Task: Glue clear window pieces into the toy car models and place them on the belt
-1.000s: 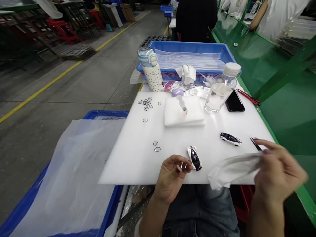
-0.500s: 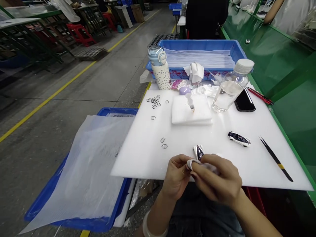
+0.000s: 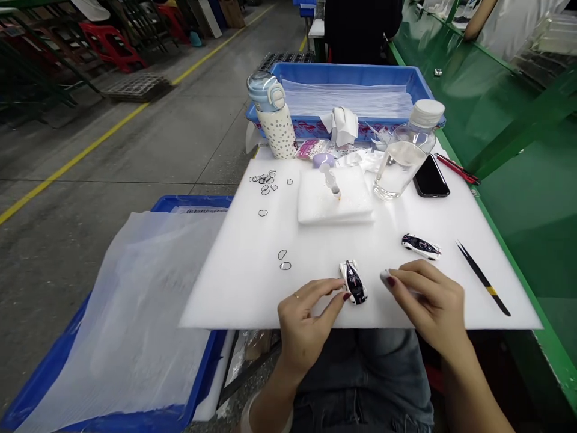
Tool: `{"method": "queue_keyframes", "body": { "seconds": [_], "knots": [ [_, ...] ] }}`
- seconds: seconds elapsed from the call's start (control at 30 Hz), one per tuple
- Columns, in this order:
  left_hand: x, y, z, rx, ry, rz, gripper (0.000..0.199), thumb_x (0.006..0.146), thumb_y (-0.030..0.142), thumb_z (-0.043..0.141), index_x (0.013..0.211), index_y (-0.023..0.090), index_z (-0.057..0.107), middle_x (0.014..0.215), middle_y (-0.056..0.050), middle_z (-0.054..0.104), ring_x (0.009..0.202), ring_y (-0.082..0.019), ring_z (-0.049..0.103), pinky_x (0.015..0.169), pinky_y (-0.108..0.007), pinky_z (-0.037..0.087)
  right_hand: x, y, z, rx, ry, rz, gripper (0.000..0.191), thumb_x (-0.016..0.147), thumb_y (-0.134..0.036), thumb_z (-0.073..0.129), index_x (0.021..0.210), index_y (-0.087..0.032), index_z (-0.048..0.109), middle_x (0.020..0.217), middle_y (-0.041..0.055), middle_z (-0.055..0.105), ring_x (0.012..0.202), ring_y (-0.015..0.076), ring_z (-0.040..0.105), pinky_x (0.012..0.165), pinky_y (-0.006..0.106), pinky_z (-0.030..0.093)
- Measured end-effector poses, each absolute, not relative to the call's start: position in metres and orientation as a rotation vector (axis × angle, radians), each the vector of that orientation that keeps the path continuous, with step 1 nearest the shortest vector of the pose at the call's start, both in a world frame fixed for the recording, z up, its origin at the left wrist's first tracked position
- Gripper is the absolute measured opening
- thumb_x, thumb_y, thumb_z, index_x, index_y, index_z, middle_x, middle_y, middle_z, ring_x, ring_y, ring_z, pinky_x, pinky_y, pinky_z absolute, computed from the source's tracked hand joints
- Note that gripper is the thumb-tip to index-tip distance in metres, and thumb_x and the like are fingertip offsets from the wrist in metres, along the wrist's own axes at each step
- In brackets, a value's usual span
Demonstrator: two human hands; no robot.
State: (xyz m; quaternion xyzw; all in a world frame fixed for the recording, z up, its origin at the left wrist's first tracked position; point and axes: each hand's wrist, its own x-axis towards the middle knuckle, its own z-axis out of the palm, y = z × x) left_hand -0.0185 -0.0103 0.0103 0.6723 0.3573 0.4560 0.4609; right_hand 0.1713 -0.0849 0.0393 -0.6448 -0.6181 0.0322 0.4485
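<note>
Where toy cars (image 3: 355,284) lie, the white tabletop (image 3: 229,270) borders green panelling (image 3: 536,186).

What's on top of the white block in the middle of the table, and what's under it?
On the white block lies a small translucent item, a tiny orange speck near its lower end. Whatever is beneath the block is covered.

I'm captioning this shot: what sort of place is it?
Probably a factory workshop: a yellow line marks the floor, and toy cars lie near tweezers on a white work surface.
</note>
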Motion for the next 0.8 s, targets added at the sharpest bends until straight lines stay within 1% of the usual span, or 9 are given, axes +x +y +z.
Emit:
{"method": "queue_keyframes", "body": {
  "seconds": [0.07,0.17,0.33,0.43,0.53,0.63,0.7,0.8],
  "knots": [
    [-0.014,-0.012,0.008,1.95,0.882,1.185,0.018,0.086,0.011,0.072,0.1,0.022,0.075,0.091,-0.004,0.074,0.082,-0.017,0.069,0.076,-0.028,0.058,0.167,-0.08,0.031,-1.608,-1.538,0.203,0.01,0.091,-0.013,0.063,0.092,-0.018,0.072,0.079,0.0029,0.063,0.058,0.009,0.055,0.044,0.021,0.041],
    [-0.005,-0.014,0.005,2.19,0.842,1.189,0.017,0.089,0.009,0.068,0.103,0.018,0.072,0.088,-0.005,0.07,0.081,-0.018,0.066,0.072,-0.028,0.057,0.161,-0.076,0.025,-1.628,-1.506,0.308,0.011,0.093,-0.018,0.061,0.091,-0.017,0.072,0.079,0.0029,0.063,0.059,0.009,0.058,0.048,0.02,0.044],
    [-0.002,-0.014,0.004,2.246,0.869,1.128,0.015,0.089,0.012,0.069,0.103,0.016,0.071,0.088,-0.004,0.063,0.081,-0.017,0.062,0.071,-0.027,0.054,0.16,-0.073,0.024,-1.738,-1.549,0.464,0.014,0.094,-0.022,0.058,0.093,-0.019,0.072,0.083,0.0037,0.064,0.065,0.0115,0.064,0.056,0.022,0.048],
    [-0.005,-0.013,0.005,2.195,0.918,1.079,0.019,0.087,0.014,0.072,0.105,0.018,0.071,0.093,-0.003,0.063,0.085,-0.017,0.062,0.076,-0.028,0.055,0.161,-0.073,0.023,-1.753,-1.566,0.496,0.016,0.095,-0.023,0.057,0.093,-0.019,0.072,0.085,0.0036,0.064,0.067,0.012,0.064,0.06,0.023,0.049],
    [-0.008,-0.012,0.006,2.139,0.973,1.04,0.024,0.086,0.014,0.072,0.109,0.019,0.07,0.107,-0.005,0.063,0.1,-0.019,0.063,0.088,-0.032,0.055,0.162,-0.073,0.023,-1.767,-1.583,0.507,0.017,0.096,-0.024,0.056,0.094,-0.019,0.072,0.085,0.0034,0.064,0.068,0.0121,0.064,0.061,0.024,0.049],
    [-0.01,-0.011,0.006,2.125,0.994,1.001,0.025,0.088,0.013,0.067,0.111,0.02,0.069,0.122,-0.006,0.063,0.113,-0.021,0.061,0.097,-0.035,0.053,0.162,-0.073,0.023,-1.77,-1.598,0.497,0.016,0.096,-0.025,0.057,0.096,-0.019,0.072,0.085,0.0032,0.064,0.067,0.012,0.063,0.06,0.024,0.048],
    [-0.011,-0.01,0.006,2.13,0.994,0.982,0.026,0.088,0.012,0.065,0.112,0.022,0.069,0.125,-0.006,0.063,0.115,-0.021,0.06,0.098,-0.036,0.053,0.162,-0.073,0.023,-1.774,-1.6,0.491,0.016,0.096,-0.026,0.057,0.095,-0.019,0.071,0.084,0.0029,0.063,0.065,0.0116,0.062,0.059,0.024,0.047],
    [-0.011,-0.009,0.006,2.139,0.994,0.972,0.026,0.088,0.011,0.065,0.111,0.022,0.068,0.124,-0.005,0.065,0.113,-0.021,0.061,0.097,-0.038,0.054,0.161,-0.073,0.021,-1.782,-1.605,0.467,0.015,0.096,-0.027,0.058,0.093,-0.018,0.07,0.082,0.0027,0.063,0.064,0.0113,0.061,0.057,0.023,0.046]
  ]
}}
